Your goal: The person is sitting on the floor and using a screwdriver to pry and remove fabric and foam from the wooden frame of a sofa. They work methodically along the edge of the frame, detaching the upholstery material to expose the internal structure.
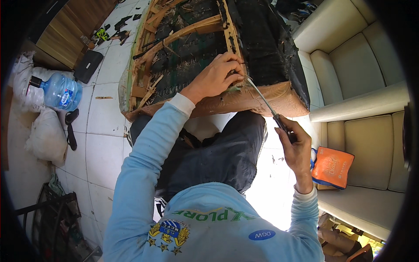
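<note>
An upturned upholstered furniture piece (279,98) lies across my lap, with a wooden frame (203,22), black webbing, springs, splinters and torn dark fabric. My left hand (220,74) rests at its front rail with curled, closed fingers; whatever is between them is too small to make out. My right hand (294,148) is closed round the dark handle of a long metal screwdriver (262,98). Its shaft runs up and left to the rail beside my left fingertips, where its exact tip is hard to see.
Beige sofas (362,74) line the right, with an orange bag (336,168). At left on the white tiles are a large blue water jug (59,94), white sacks (48,135), a dark case (87,65), scattered tools (104,35) and a black metal rack (43,209).
</note>
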Tool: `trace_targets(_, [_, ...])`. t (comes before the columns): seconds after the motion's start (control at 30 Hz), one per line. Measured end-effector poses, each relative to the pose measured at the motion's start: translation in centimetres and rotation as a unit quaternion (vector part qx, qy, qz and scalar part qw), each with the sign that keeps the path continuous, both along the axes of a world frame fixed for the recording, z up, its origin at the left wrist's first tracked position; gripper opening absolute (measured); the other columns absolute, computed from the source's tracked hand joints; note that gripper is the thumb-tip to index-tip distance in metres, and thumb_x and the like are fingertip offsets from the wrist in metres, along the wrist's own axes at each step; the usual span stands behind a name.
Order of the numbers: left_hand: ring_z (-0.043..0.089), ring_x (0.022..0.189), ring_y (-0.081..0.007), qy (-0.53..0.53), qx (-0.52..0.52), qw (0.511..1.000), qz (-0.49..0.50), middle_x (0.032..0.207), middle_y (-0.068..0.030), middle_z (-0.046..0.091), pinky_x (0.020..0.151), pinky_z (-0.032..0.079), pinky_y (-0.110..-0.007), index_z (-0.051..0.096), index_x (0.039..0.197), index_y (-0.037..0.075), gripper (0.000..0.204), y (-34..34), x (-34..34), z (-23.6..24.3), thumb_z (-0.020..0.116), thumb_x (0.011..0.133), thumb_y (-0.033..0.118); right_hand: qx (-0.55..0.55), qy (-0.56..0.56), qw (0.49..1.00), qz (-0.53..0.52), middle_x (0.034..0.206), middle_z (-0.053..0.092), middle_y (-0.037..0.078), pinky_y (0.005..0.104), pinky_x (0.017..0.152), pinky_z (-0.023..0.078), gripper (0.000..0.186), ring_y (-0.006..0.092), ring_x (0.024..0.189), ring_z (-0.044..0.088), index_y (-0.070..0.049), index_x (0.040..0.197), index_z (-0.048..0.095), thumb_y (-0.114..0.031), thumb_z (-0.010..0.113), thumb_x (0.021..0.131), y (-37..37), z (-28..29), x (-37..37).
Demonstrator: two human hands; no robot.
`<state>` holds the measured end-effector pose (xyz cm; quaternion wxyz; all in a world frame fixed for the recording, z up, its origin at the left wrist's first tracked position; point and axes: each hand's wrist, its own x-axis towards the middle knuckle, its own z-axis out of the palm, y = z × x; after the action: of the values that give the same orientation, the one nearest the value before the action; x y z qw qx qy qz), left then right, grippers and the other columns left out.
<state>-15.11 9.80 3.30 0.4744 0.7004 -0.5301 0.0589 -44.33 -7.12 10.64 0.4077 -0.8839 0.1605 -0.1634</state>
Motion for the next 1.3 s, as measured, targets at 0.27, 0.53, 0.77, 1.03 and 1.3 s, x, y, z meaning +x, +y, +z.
trace_targets(0.27, [0.072,0.106,-0.0260,0.195,-0.095,0.969,0.117,0.133,-0.0130,0.067,0.090,0.059,-0.036,0.072,0.120,0.003,0.021,1.2,0.2,-2.6,0.075,0.102,0.014,-0.129,-0.039,0.989,0.067,0.095,0.076,0.014,0.0330,0.066,0.054,0.032,0.0202,0.076,0.072,-0.001,0.128,0.076,-0.004,0.079,0.097,-0.6,1.2,1.6])
trace_targets(0.53, [0.067,0.124,-0.0365,0.071,-0.075,0.987,0.124,0.137,-0.0134,0.068,0.096,0.057,-0.044,0.080,0.106,0.009,0.015,0.0,-2.4,-1.7,0.082,0.096,0.020,-0.181,-0.018,0.981,0.065,0.092,0.075,0.013,0.0334,0.063,0.052,0.030,0.0210,0.070,0.070,-0.004,0.126,0.077,-0.006,0.080,0.096,-0.2,2.4,2.2])
trace_targets(0.77, [0.070,0.108,-0.0382,-0.010,-0.070,0.981,0.183,0.130,-0.0118,0.070,0.091,0.057,-0.048,0.074,0.107,0.006,0.014,-0.7,-3.0,-1.4,0.076,0.101,0.018,-0.190,-0.009,0.978,0.080,0.090,0.073,0.013,0.0363,0.061,0.052,0.029,0.0238,0.067,0.069,-0.005,0.125,0.078,-0.006,0.080,0.097,-0.6,2.9,1.8])
trace_targets(1.03, [0.072,0.108,-0.0420,0.201,-0.073,0.951,0.225,0.121,-0.0221,0.074,0.093,0.057,-0.046,0.065,0.127,0.003,0.041,-0.2,-3.6,-3.5,0.067,0.109,0.040,-0.261,0.006,0.963,0.072,0.088,0.071,0.012,0.0380,0.061,0.053,0.029,0.0247,0.066,0.069,-0.008,0.125,0.079,-0.007,0.080,0.096,0.2,4.4,3.0])
trace_targets(1.3, [0.076,0.103,-0.0417,0.129,0.128,0.956,0.230,0.104,-0.0226,0.080,0.087,0.060,-0.049,0.081,0.112,0.004,0.067,0.9,-5.9,-1.4,0.073,0.093,0.068,-0.296,0.019,0.952,0.082,0.090,0.073,0.011,0.0386,0.060,0.054,0.028,0.0241,0.065,0.070,-0.011,0.123,0.081,-0.009,0.082,0.095,-0.3,5.7,4.1])
